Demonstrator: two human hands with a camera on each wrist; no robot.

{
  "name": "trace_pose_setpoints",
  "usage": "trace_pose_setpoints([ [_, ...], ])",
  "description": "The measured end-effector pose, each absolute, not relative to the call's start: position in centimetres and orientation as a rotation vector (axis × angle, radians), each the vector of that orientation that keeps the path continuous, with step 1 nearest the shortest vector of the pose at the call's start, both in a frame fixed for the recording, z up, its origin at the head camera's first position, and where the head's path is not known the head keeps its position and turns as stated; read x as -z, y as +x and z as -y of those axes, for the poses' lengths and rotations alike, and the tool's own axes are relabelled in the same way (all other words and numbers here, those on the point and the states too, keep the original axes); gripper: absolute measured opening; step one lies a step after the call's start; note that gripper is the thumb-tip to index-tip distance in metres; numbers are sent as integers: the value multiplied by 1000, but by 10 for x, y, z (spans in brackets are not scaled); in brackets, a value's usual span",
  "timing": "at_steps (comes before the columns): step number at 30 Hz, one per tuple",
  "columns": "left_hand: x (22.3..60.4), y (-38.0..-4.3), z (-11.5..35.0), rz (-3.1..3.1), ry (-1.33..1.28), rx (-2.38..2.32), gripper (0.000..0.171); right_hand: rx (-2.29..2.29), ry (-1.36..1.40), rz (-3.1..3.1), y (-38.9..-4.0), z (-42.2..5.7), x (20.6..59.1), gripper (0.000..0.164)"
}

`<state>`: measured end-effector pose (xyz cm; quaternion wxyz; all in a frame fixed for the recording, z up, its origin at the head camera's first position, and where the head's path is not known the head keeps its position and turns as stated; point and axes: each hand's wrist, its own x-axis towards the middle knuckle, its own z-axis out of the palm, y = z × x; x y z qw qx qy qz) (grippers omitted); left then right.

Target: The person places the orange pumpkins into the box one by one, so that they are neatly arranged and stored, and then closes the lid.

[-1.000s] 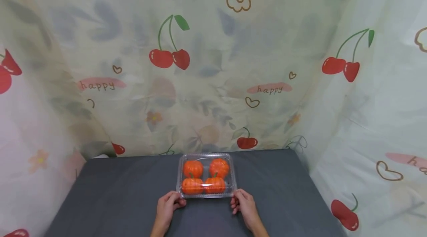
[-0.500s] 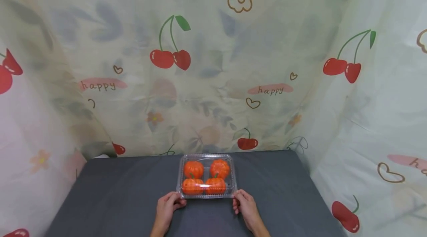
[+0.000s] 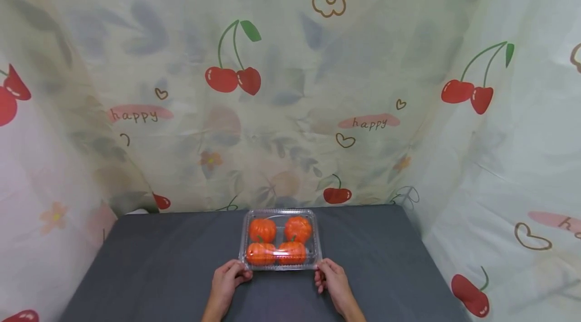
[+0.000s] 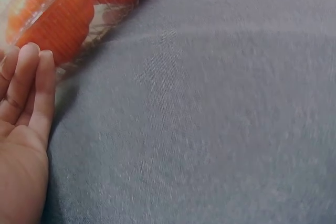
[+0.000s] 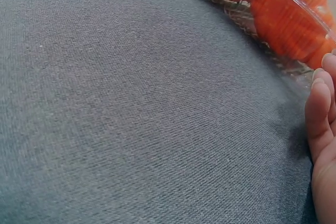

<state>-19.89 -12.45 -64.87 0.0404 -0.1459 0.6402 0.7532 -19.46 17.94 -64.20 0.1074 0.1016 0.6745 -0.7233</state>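
Observation:
A clear plastic clamshell container (image 3: pixel 280 267) lies at the back middle of the dark grey table, its lid down. Inside it sit several small orange pumpkins (image 3: pixel 298 230) with green stems, in two rows. My left hand (image 3: pixel 225 281) pinches the container's near left corner at the rim. At the near right corner, my right hand (image 3: pixel 333 281) pinches the rim in the same way. In the left wrist view, my left fingers (image 4: pixel 44 87) reach up to the plastic beside an orange pumpkin (image 4: pixel 63 22). Part of my right hand (image 5: pixel 323 135) shows at the right wrist view's edge, close to the container.
The grey cloth-covered table (image 3: pixel 172 261) runs out to both sides of the container. A pale curtain (image 3: pixel 281 110) printed with cherries, hearts and flowers hangs behind the table and along both sides. A small white object (image 3: pixel 138 212) pokes out at the back left edge.
Both hands keep their hold on the container's near corners. The container and hands have shifted very slightly left.

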Motion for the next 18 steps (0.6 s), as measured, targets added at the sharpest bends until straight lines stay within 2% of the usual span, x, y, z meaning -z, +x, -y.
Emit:
trace_pose_setpoints([
  [11, 640, -201, 126, -1901, -449, -2294, 19, 2100, 281, -2036, -198, -178, 642, 26],
  [18, 627, -206, 131, -1957, -343, -2139, 19, 2069, 226, -2038, -201, -180, 639, 33],
])
